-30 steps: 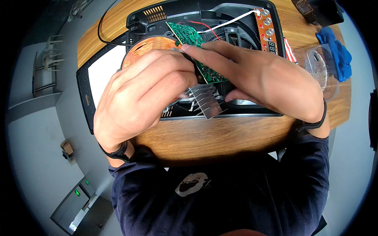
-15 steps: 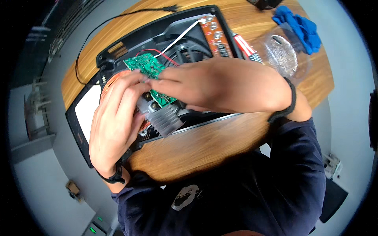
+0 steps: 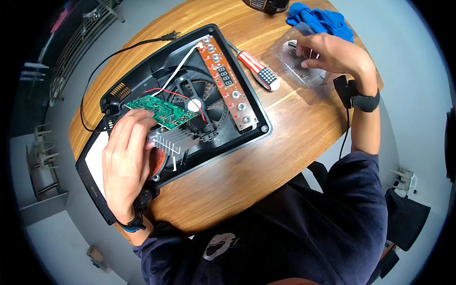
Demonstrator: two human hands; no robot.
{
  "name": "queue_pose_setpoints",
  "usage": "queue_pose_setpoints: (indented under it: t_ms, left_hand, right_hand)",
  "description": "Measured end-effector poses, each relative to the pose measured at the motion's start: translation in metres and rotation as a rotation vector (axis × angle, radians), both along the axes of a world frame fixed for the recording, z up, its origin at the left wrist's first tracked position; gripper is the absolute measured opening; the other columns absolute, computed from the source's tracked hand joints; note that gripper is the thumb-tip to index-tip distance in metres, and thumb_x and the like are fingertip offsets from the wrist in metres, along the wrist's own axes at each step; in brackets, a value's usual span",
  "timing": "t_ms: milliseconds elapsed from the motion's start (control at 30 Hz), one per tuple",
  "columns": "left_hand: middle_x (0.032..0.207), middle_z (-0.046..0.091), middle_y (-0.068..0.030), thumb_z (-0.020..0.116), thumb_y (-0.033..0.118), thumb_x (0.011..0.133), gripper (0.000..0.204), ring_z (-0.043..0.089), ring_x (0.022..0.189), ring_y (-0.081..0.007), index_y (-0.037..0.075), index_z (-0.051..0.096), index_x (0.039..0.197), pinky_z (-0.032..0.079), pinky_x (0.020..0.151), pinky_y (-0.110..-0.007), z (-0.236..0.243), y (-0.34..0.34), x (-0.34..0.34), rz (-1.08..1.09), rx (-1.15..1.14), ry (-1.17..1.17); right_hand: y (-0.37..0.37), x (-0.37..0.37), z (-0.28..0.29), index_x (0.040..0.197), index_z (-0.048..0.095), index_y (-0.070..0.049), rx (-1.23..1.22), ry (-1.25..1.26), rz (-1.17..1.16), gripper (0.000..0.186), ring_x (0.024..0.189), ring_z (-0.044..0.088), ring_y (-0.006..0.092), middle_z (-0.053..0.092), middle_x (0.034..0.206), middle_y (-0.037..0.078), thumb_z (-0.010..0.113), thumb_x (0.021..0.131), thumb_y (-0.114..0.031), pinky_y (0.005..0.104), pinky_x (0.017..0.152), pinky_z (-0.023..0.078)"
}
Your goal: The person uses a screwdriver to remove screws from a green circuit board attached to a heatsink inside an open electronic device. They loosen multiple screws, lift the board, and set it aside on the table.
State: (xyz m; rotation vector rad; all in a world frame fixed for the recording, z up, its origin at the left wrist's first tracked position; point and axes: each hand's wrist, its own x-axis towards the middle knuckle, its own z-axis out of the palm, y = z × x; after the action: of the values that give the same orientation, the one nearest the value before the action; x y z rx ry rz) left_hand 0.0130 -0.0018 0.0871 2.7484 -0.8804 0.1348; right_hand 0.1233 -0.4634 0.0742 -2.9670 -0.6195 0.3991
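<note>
My left hand (image 3: 126, 156) is closed around the near left edge of a green circuit board (image 3: 164, 113), tilted above the open black housing (image 3: 223, 147). A grey finned heatsink (image 3: 172, 141) is attached beneath the board. Part of a copper coil (image 3: 157, 161) shows behind the fingers. At the far right, my right hand (image 3: 327, 53) hovers over a clear plastic tray (image 3: 304, 80), fingers curled downward, with a gap between thumb and fingertips. A few small dark pieces lie in the tray, too small to name.
An orange control board (image 3: 232, 90) lines the housing's right side, beside a fan (image 3: 211, 102). A screwdriver (image 3: 259, 71) with a red, white and dark handle lies nearby. A blue cloth (image 3: 323, 21) sits at the back right. The black power cord (image 3: 102, 61) curves along the left.
My right hand has left the circuit board and moved right, over the plastic tray. My left hand keeps its hold; the fan, control board and screwdriver are now uncovered.
</note>
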Motion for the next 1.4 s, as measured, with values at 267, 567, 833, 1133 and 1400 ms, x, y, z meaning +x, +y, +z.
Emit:
queue_pose_setpoints:
  t_ms: [267,567,833,1133,1400]
  left_hand:
    - [0.123,0.072,-0.0164,0.073,0.004,0.094,0.025,0.071,0.12,-0.0423,0.002,0.067,0.118,0.06,0.096,-0.05,0.004,-0.02,0.008,0.012,0.023,-0.086]
    - [0.114,0.073,-0.0174,0.075,0.019,0.101,0.027,0.072,0.106,-0.0399,-0.001,0.066,0.118,0.058,0.092,-0.045,0.01,-0.03,0.018,0.057,-0.05,0.043]
    - [0.114,0.075,-0.0192,0.078,0.017,0.101,0.036,0.074,0.107,-0.0407,0.001,0.063,0.13,0.057,0.096,-0.045,0.014,-0.032,0.037,0.154,-0.121,0.181]
    - [0.116,0.077,-0.0171,0.075,0.023,0.109,0.041,0.078,0.107,-0.033,0.005,0.059,0.142,0.059,0.094,-0.044,0.004,-0.021,0.07,0.116,-0.177,0.278]
    - [0.124,0.073,-0.0245,0.074,0.015,0.106,0.054,0.069,0.118,-0.0478,0.009,0.052,0.156,0.055,0.098,-0.054,-0.025,-0.004,0.076,-0.015,-0.058,0.118]
  right_hand:
    - [-0.022,0.015,-0.017,0.109,0.068,-0.003,-0.003,0.118,0.046,0.038,0.096,0.073,0.0326,0.076,0.101,0.011,0.094,0.081,-0.005,0.0421,0.086,0.059]
    - [-0.003,0.024,-0.02,0.1,0.068,-0.004,-0.153,0.234,0.016,0.032,0.094,0.072,0.0329,0.073,0.095,0.011,0.093,0.081,-0.007,0.043,0.082,0.057]
    - [-0.023,0.045,-0.055,0.098,0.071,-0.002,0.179,-0.204,0.347,0.018,0.095,0.073,0.0369,0.075,0.095,0.016,0.085,0.091,-0.01,0.0427,0.082,0.058]
    - [-0.005,0.044,-0.053,0.095,0.068,0.004,0.006,-0.137,0.287,0.01,0.08,0.067,0.0433,0.069,0.086,0.025,0.074,0.093,-0.003,0.0452,0.076,0.056]
    - [-0.001,0.027,-0.031,0.103,0.071,0.003,0.005,0.065,0.144,0.017,0.089,0.072,0.0406,0.072,0.093,0.024,0.076,0.088,0.0,0.0456,0.082,0.058]
